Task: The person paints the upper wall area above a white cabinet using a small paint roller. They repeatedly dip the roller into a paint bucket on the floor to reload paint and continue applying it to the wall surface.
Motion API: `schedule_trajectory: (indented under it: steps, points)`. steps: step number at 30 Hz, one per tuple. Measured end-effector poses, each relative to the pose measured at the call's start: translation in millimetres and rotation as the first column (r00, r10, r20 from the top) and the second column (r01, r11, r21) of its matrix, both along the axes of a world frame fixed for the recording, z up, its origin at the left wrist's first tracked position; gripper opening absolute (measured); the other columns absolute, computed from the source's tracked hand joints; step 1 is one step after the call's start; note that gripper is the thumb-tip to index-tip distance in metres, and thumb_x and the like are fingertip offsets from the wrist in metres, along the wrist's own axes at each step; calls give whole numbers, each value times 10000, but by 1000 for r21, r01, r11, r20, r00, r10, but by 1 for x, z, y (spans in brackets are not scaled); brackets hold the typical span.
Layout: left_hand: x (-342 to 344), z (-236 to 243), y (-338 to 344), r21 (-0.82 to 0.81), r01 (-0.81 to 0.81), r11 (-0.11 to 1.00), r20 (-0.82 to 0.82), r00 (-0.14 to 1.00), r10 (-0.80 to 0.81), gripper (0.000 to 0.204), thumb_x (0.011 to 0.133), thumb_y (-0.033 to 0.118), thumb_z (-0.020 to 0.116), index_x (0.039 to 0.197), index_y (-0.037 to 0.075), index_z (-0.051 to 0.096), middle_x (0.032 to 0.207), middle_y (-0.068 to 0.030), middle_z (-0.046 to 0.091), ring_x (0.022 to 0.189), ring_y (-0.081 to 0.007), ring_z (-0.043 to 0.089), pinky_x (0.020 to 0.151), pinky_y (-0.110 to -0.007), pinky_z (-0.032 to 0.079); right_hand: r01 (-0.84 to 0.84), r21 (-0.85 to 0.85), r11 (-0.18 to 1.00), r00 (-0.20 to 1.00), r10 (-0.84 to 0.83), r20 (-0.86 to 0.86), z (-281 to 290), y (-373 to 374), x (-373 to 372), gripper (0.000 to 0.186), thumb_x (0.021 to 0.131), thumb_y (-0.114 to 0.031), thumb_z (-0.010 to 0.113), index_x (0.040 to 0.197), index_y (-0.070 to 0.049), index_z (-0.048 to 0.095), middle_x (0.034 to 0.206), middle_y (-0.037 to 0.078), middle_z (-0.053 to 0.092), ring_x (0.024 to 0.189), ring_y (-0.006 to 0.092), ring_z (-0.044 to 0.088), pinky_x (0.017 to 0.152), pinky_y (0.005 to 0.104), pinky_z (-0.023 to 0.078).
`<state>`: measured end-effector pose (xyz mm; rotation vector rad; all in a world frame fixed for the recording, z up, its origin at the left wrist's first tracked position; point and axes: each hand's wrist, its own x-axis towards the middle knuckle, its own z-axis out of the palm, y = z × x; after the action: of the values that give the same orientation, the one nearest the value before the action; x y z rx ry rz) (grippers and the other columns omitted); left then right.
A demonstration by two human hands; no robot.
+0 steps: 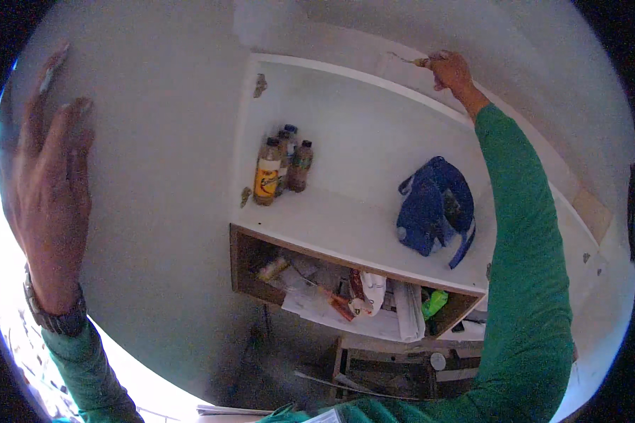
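At the upper right, my right hand (450, 70) is closed around a thin tool with a yellowish handle (420, 62). Its narrow tip points left against the pale strip of wall above the white cabinet (363, 76); the exact kind of tool is too small to tell. My left hand (53, 169) is raised at the far left, fingers stretched apart, over or against the grey wall. Whitish marks show on its fingertips, and it holds nothing visible. A dark watch sits on that wrist.
Several bottles (267, 173) stand at the cabinet's left end. A blue cloth bag (437, 208) lies on the shelf to the right. The open compartment below (241, 261) holds papers, a roller and a green item (434, 304). A wooden frame-like piece (388, 366) stands underneath.
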<state>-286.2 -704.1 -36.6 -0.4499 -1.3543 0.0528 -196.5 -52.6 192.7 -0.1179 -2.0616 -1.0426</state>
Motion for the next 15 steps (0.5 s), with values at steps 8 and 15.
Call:
schedule_trajectory:
  steps: [8, 15]
  points:
    - [0, -3, 4, 51, 115, 992, 107, 987, -120, 236, 831, 41, 618, 1067, 63, 624, 1374, -65, 498, 1253, -301, 454, 1003, -386, 394, 67, 311, 948, 995, -88, 52, 1, 19, 106, 336, 798, -249, 731, 1058, -55, 647, 616, 9, 535, 526, 110, 536, 459, 298, 511]
    - [-12, -12, 7, 73, 89, 993, 166, 981, -100, 323, 866, 9, 535, 1183, 43, 587, 1428, -111, 429, 1295, -309, 411, 1043, -372, 378, -248, -534, 809, 966, 167, -196, 0, 55, 72, 267, 808, -224, 703, 998, -43, 656, 614, 5, 528, 520, 111, 515, 498, 305, 522]
